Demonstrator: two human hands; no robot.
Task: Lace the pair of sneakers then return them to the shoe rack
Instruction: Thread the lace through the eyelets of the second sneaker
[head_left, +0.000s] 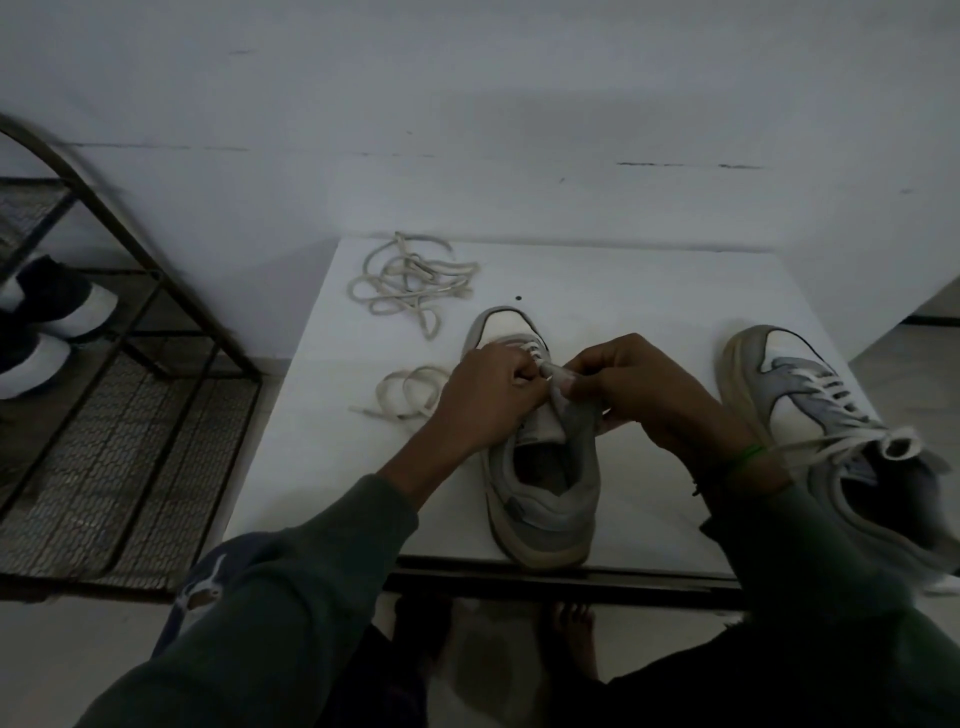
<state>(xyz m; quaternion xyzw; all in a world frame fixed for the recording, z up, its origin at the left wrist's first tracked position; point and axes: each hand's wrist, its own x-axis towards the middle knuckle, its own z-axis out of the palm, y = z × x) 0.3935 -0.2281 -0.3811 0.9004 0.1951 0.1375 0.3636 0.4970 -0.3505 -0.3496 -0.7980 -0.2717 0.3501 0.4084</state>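
A grey and white sneaker (545, 499) stands on the white table (649, 291), toe pointing away from me. My left hand (488, 395) and my right hand (649, 389) meet over its eyelets, both pinching its cream lace near the tongue. Loose loops of that lace (410, 387) trail to the left of the shoe. The second sneaker (831, 431) lies tilted at the table's right edge, laced with a bow at the top. A loose tangled lace (410, 283) rests at the table's far left.
A dark metal shoe rack (130, 415) with mesh shelves stands on the left, holding dark shoes with white toes (52, 322). A white wall rises behind the table. My bare feet show under the table's front edge.
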